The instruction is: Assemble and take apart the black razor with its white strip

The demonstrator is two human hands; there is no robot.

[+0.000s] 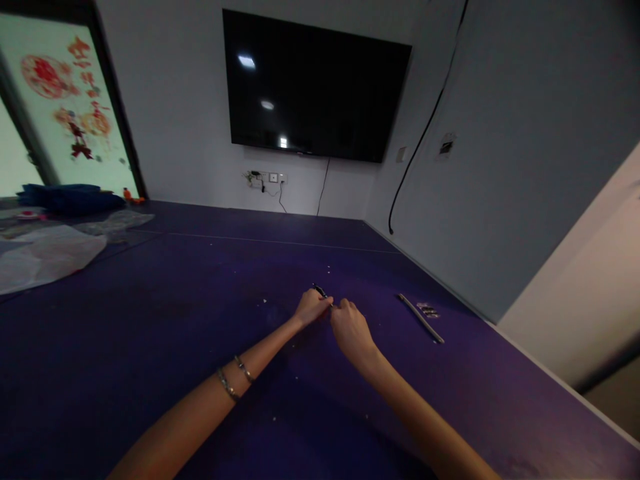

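Both of my hands meet over the middle of the purple tabletop [210, 347]. My left hand [311, 307] is closed around a small dark, slender object [319, 289], whose black end sticks out past the fingers toward the wall. Close beside it, my right hand [349, 324] is closed with its fingertips pinched at the near end of that object. A thin light piece shows between the two hands, too small to name. The fingers hide most of what is held. Two metal bangles [235, 378] circle the left forearm.
A grey flexible hose [421, 319] lies on the right, beside a small clear packet with dark pieces [429, 310]. White scraps dot the surface. Plastic bags [55, 253] and dark blue cloth [73, 198] lie at the far left. A black cable [425, 130] hangs down the right wall.
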